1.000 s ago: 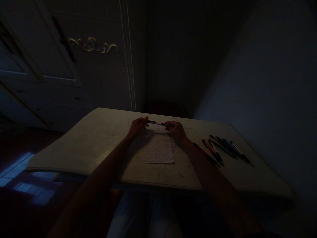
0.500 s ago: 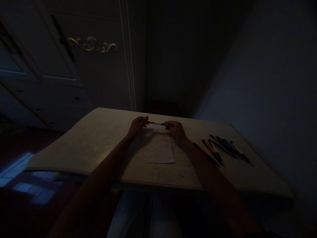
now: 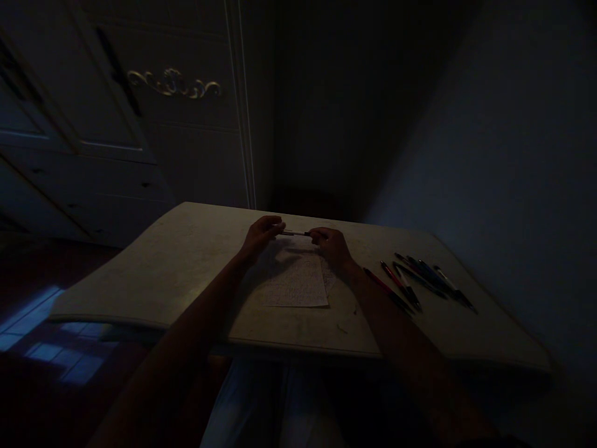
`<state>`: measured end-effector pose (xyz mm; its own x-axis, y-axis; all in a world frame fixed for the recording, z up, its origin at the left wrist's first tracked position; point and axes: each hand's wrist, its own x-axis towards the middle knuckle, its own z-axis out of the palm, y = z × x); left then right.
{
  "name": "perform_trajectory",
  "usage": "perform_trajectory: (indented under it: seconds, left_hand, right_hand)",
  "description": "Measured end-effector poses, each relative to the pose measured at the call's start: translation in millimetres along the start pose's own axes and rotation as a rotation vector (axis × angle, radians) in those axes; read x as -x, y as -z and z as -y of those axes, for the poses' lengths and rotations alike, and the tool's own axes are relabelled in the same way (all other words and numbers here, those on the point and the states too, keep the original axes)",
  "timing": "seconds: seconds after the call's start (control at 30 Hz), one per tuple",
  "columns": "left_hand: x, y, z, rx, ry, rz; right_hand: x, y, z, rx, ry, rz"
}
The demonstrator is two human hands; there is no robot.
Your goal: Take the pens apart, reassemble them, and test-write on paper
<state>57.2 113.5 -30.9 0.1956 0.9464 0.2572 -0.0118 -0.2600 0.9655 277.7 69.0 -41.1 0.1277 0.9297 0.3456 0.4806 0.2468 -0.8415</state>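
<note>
Really dim room, so take the fine detail with a grain of salt. The person sits at a pale table (image 3: 153, 274) with both arms stretched out over it. The left hand (image 3: 260, 237) and the right hand (image 3: 332, 246) each have 1 end of a pen (image 3: 296, 233) pinched in their fingertips, fingers curled shut around it. The pen lies roughly level between the 2 hands, just above the far edge of a sheet of paper (image 3: 298, 283). The paper lies flat in the middle of the table and is covered in small writing, too dark to read. The right wrist rests at the paper's right edge. Off to the right, well apart from the hands, a loose bunch of pens (image 3: 422, 277) lies on the table, some red, some dark. Behind the table on the left stands a cabinet (image 3: 196, 155) with a curly gold ornament (image 3: 173, 84).
</note>
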Motion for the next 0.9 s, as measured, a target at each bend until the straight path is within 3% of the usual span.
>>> perform_trajectory:
  seconds: [0.1, 0.3, 0.43, 0.57, 0.7, 0.9]
  left_hand:
    - [-1.4, 1.1, 2.3, -0.083, 0.039, -0.026]
    - [-0.1, 2.0, 4.0, -0.165, 0.037, 0.068]
    - [-0.5, 2.1, 4.8, -0.107, -0.036, 0.062]
    - [-2.4, 2.1, 5.4, -0.006, -0.058, -0.016]
    - [-2.4, 1.6, 5.3, -0.019, 0.028, -0.046]
    - [1.4, -0.3, 2.6, -0.061, 0.177, 0.052]
  right_hand:
    - [0.0, 0.3, 1.7, 0.011, -0.007, 0.006]
    - [0.2, 0.7, 4.3, 0.021, -0.021, 0.018]
    - [0.2, -0.2, 4.3, 0.019, -0.021, 0.018]
    - [-0.1, -0.9, 1.6, 0.019, 0.0, 0.012]
    - [0.1, -0.9, -0.7, 0.014, 0.018, -0.002]
    - [-0.3, 0.1, 1.7, 0.025, 0.004, 0.006]
